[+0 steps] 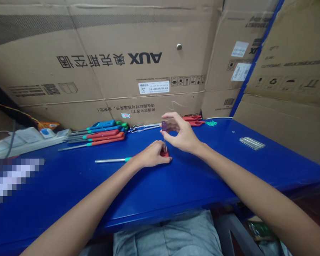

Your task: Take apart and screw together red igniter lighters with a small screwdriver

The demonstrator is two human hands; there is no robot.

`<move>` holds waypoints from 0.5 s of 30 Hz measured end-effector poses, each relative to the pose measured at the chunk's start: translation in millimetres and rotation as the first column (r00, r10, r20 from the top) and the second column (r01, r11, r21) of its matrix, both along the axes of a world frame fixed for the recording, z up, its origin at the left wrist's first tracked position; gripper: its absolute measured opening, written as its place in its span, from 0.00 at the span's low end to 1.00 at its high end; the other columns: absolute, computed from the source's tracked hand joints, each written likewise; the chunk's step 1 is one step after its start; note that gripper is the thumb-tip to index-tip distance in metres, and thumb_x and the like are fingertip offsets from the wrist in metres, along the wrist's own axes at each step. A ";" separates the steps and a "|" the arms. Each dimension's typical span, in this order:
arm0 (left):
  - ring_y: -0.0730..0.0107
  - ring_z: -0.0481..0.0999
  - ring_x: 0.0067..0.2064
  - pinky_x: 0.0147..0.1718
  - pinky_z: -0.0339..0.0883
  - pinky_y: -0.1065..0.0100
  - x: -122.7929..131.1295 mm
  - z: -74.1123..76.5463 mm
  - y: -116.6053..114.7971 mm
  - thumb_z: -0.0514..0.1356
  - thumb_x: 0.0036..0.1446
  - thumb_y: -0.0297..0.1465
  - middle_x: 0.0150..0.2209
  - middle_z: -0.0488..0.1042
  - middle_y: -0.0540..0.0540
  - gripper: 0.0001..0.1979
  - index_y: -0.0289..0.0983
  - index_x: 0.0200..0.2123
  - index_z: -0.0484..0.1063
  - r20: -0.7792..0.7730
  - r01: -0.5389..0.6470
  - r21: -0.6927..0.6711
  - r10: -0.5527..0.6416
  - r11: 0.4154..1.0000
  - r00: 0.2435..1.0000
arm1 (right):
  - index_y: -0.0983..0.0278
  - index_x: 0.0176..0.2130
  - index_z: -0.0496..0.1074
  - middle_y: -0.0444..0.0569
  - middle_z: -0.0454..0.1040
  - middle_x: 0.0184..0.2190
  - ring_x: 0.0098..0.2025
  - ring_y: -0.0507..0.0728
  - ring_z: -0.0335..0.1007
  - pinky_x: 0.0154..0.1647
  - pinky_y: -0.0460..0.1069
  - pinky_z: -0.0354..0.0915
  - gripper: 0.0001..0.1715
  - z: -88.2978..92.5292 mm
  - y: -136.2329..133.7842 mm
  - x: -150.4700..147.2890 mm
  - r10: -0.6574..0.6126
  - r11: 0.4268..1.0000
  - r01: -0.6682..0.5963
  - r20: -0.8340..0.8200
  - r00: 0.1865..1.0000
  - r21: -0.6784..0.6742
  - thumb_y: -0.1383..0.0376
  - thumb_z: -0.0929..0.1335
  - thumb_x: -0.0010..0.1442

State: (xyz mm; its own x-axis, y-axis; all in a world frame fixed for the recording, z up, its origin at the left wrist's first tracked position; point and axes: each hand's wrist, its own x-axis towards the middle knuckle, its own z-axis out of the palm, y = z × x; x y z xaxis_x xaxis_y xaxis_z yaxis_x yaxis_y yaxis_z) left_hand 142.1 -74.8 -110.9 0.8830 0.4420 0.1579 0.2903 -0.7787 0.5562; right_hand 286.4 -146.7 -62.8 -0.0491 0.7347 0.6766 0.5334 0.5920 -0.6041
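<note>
My left hand (155, 155) is closed over the red handle (164, 154) of a long tool, pressing it against the table. The tool's silver rod (110, 161) and teal collar point left; its exact kind I cannot tell. Above it, my right hand (181, 134) is curled, with thumb and fingertips around the purple handle of a small screwdriver (164, 126). That screwdriver stands nearly upright, its thin shaft running down to the red handle beside my left fingers. Its tip is hidden there.
Several similar tools with red, orange and blue handles (106, 137) lie at the back left, near a white power strip (61, 134). More red handles (196, 121) lie behind my right hand. Thin silvery sticks (252, 143) rest at right. Cardboard (101, 81) walls the blue table (192, 185).
</note>
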 end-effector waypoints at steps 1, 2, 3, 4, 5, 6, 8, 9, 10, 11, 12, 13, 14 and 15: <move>0.69 0.65 0.30 0.30 0.59 0.68 0.1 -0.1 0.1 0.62 0.49 0.42 0.31 0.68 0.47 0.16 0.36 0.30 0.63 -0.002 0.003 0.003 -0.003 1.000 1.000 | 0.62 0.49 0.62 0.46 0.70 0.37 0.37 0.51 0.70 0.42 0.49 0.70 0.24 0.1 -0.5 -0.4 0.007 1.000 -0.007 0.003 1.000 -0.002 0.73 0.66 0.51; 0.69 0.65 0.30 0.29 0.59 0.68 0.2 -0.1 0.1 0.61 0.49 0.43 0.31 0.68 0.47 0.17 0.36 0.29 0.63 -0.006 0.005 0.006 -0.005 1.000 1.000 | 0.63 0.48 0.62 0.46 0.70 0.37 0.38 0.51 0.70 0.42 0.48 0.70 0.23 0.6 -1.0 -0.8 0.007 1.000 -0.007 0.021 1.000 0.005 0.74 0.65 0.51; 0.70 0.65 0.30 0.29 0.59 0.68 0.3 0.0 0.1 0.61 0.49 0.43 0.30 0.68 0.48 0.16 0.36 0.29 0.62 -0.011 0.007 0.010 -0.006 1.000 1.000 | 0.63 0.46 0.64 0.46 0.70 0.37 0.39 0.51 0.69 0.41 0.48 0.70 0.22 1.1 -1.5 -1.0 -0.004 1.000 0.003 0.048 0.999 0.018 0.73 0.66 0.51; 0.70 0.65 0.30 0.29 0.59 0.68 0.3 0.1 0.0 0.61 0.49 0.42 0.30 0.68 0.47 0.16 0.36 0.29 0.62 -0.015 0.006 0.012 -0.006 1.000 1.000 | 0.63 0.45 0.65 0.46 0.69 0.37 0.39 0.51 0.69 0.40 0.48 0.70 0.20 1.7 -1.7 -1.0 -0.021 0.999 0.019 0.076 0.997 0.034 0.72 0.66 0.51; 0.69 0.65 0.30 0.29 0.59 0.68 0.3 0.3 -0.1 0.61 0.49 0.42 0.30 0.68 0.47 0.16 0.36 0.29 0.62 -0.016 0.003 0.014 -0.003 1.000 1.000 | 0.62 0.44 0.67 0.46 0.67 0.37 0.38 0.51 0.68 0.38 0.47 0.69 0.18 2.0 -1.7 -0.8 -0.046 0.998 0.041 0.094 0.995 0.050 0.70 0.68 0.52; 0.69 0.65 0.30 0.29 0.59 0.68 0.3 0.6 -0.3 0.61 0.49 0.42 0.31 0.68 0.47 0.16 0.36 0.29 0.62 -0.015 0.000 0.015 0.000 1.000 1.000 | 0.62 0.44 0.68 0.46 0.66 0.36 0.37 0.51 0.67 0.37 0.47 0.69 0.17 2.0 -1.5 -0.4 -0.068 0.996 0.061 0.103 0.992 0.064 0.68 0.69 0.52; 0.69 0.66 0.31 0.30 0.59 0.68 0.2 1.0 -0.4 0.62 0.49 0.42 0.31 0.68 0.47 0.16 0.36 0.29 0.62 -0.010 0.000 0.014 0.000 1.000 1.000 | 0.62 0.44 0.68 0.45 0.66 0.35 0.34 0.49 0.66 0.37 0.47 0.69 0.16 1.1 -0.5 0.5 -0.073 0.995 0.066 0.098 0.993 0.068 0.67 0.69 0.53; 0.69 0.66 0.31 0.30 0.59 0.68 0.2 1.1 -0.3 0.62 0.49 0.42 0.31 0.68 0.47 0.16 0.36 0.29 0.63 -0.009 0.000 0.013 0.000 1.000 1.000 | 0.62 0.46 0.67 0.45 0.66 0.34 0.33 0.49 0.66 0.38 0.48 0.69 0.18 0.4 -0.1 0.9 -0.060 0.997 0.055 0.083 0.995 0.057 0.68 0.68 0.54; 0.69 0.66 0.31 0.30 0.59 0.68 0.2 1.1 -0.2 0.62 0.49 0.41 0.31 0.68 0.47 0.16 0.35 0.30 0.63 -0.010 0.002 0.012 -0.002 1.000 1.000 | 0.62 0.48 0.65 0.45 0.68 0.34 0.33 0.50 0.67 0.39 0.48 0.69 0.20 -0.3 0.3 1.1 -0.049 0.998 0.047 0.062 0.997 0.041 0.70 0.67 0.54; 0.69 0.66 0.31 0.30 0.59 0.68 0.2 0.9 0.1 0.62 0.49 0.41 0.31 0.68 0.47 0.16 0.35 0.30 0.63 -0.011 0.007 0.011 -0.007 1.000 1.000 | 0.62 0.50 0.63 0.45 0.69 0.35 0.34 0.50 0.68 0.40 0.48 0.69 0.23 -0.8 0.4 1.1 -0.045 0.999 0.044 0.041 0.998 0.026 0.71 0.66 0.53; 0.69 0.66 0.31 0.30 0.59 0.69 0.3 0.7 0.4 0.62 0.49 0.41 0.31 0.68 0.47 0.16 0.35 0.30 0.63 -0.011 0.011 0.011 -0.011 1.000 1.000 | 0.63 0.51 0.62 0.46 0.70 0.36 0.35 0.50 0.69 0.41 0.49 0.69 0.25 -0.9 0.3 0.9 -0.043 0.999 0.042 0.032 0.999 0.016 0.73 0.65 0.52; 0.69 0.65 0.31 0.29 0.59 0.69 0.5 0.4 0.7 0.62 0.49 0.41 0.31 0.68 0.47 0.16 0.35 0.30 0.63 -0.009 0.013 0.011 -0.013 1.000 1.000 | 0.63 0.51 0.62 0.46 0.71 0.36 0.36 0.51 0.70 0.42 0.49 0.69 0.26 -0.7 0.0 0.7 -0.044 0.999 0.044 0.040 0.998 0.014 0.74 0.64 0.51; 0.70 0.65 0.30 0.29 0.59 0.69 0.7 0.1 0.9 0.62 0.49 0.41 0.31 0.68 0.47 0.16 0.35 0.30 0.63 -0.007 0.016 0.013 -0.016 1.000 1.000 | 0.63 0.50 0.63 0.47 0.71 0.37 0.38 0.52 0.70 0.42 0.49 0.69 0.26 -0.2 -0.3 0.5 -0.051 0.999 0.049 0.064 0.997 0.023 0.74 0.64 0.50; 0.70 0.64 0.30 0.29 0.58 0.69 0.9 -0.1 1.0 0.61 0.49 0.42 0.30 0.67 0.48 0.16 0.36 0.29 0.62 -0.010 0.019 0.018 -0.019 1.000 1.000 | 0.64 0.49 0.64 0.47 0.71 0.38 0.39 0.52 0.69 0.42 0.49 0.69 0.25 0.6 -0.7 0.3 -0.061 0.997 0.056 0.099 0.993 0.044 0.74 0.65 0.50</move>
